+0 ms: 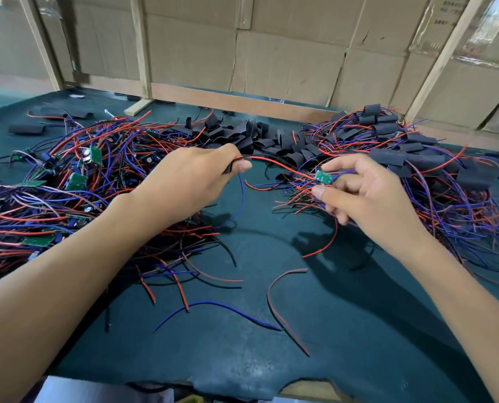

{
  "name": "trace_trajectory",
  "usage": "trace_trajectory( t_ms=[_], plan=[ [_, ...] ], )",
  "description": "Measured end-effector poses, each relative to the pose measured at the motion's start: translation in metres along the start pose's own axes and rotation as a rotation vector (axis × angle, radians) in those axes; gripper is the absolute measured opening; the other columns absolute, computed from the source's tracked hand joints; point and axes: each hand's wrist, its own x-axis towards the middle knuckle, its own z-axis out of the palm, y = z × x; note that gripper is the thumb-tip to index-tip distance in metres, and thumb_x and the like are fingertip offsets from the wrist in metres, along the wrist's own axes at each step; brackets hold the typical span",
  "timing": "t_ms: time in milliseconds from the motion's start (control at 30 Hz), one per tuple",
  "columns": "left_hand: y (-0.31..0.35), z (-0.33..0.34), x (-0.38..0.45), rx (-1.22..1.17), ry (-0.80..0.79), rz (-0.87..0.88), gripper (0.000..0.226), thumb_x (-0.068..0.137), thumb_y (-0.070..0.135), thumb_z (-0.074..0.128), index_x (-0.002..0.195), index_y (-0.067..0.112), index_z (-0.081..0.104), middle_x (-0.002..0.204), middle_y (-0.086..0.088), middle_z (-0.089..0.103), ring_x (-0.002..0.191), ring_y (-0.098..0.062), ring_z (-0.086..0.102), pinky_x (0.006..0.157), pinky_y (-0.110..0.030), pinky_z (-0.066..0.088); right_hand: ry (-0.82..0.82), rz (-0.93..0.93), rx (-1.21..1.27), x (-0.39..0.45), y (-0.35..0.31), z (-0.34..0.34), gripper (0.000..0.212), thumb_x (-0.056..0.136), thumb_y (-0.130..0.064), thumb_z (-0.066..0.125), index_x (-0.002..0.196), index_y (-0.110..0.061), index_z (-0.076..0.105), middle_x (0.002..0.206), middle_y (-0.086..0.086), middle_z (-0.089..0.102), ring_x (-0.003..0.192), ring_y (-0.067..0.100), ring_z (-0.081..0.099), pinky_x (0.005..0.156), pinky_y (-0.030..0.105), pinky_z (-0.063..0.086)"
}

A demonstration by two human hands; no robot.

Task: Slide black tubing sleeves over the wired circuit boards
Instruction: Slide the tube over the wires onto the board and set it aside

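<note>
A small assembly workshop or factory bench: a dark green mat (242, 359) covers the table, heaped left and right with wired circuit boards (76, 181) and loose black tubing sleeves (242, 138). At the far side stand stacked cardboard cartons (286, 53) behind bare wooden framing (140, 48).

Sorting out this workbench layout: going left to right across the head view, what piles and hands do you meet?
Bare wired boards pile → left hand pinching wires → loose black sleeves → right hand pinching a green board → sleeved boards pile.

2 hands (190, 175); 1 held board (323, 177).
</note>
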Motion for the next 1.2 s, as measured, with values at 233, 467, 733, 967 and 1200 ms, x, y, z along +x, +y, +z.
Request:
trace_trajectory(
  t_ms=[233,467,733,967,1200],
  plan=[
    [0.003,0.007,-0.001,0.098,0.056,0.098,0.035,0.103,0.042,0.052,0.100,0.009,0.066,0.073,-0.003,0.061,0.080,-0.030,0.058,0.076,-0.042,0.047,-0.013,-0.188,0.051,-0.008,-0.011,0.008,0.019,0.086,-0.018,0.073,0.104,-0.019,0.073,0.089,0.002,0.079,0.080,0.034,0.069,0.063,0.023,0.045],
    [0.019,0.005,0.002,0.277,0.312,0.191,0.057,0.096,0.060,0.054,0.074,0.008,0.061,0.054,-0.003,0.052,0.062,-0.027,0.057,0.073,-0.039,0.050,-0.016,-0.222,0.066,-0.017,-0.021,0.028,0.018,0.089,-0.014,0.075,0.105,-0.018,0.067,0.091,-0.009,0.078,0.063,0.004,0.057,0.062,0.016,0.043],
    [0.033,0.000,0.003,0.330,0.021,0.068,0.085,0.084,0.079,0.016,0.102,0.005,0.054,0.071,-0.004,0.059,0.078,-0.030,0.061,0.088,-0.042,0.038,-0.092,-0.209,0.065,-0.023,-0.026,0.031,0.027,0.084,-0.019,0.076,0.110,-0.017,0.066,0.102,-0.006,0.078,0.082,0.032,0.066,0.075,0.035,0.052],
    [0.036,-0.001,0.003,0.249,0.046,0.148,0.074,0.088,0.073,0.028,0.098,0.004,0.054,0.064,-0.002,0.056,0.061,-0.029,0.056,0.080,-0.045,0.044,-0.013,-0.146,0.062,-0.020,-0.022,0.038,0.033,0.077,-0.040,0.081,0.097,-0.027,0.058,0.091,-0.006,0.079,0.051,0.018,0.060,0.057,0.022,0.049],
    [0.031,0.004,0.003,0.337,-0.115,0.070,0.091,0.070,0.088,0.022,0.106,0.007,0.045,0.067,0.003,0.062,0.056,-0.028,0.055,0.091,-0.042,0.038,0.044,-0.145,0.008,-0.018,-0.018,0.036,0.021,0.079,-0.041,0.081,0.095,-0.031,0.073,0.077,-0.007,0.074,0.055,0.012,0.061,0.059,0.025,0.048]
  ],
)
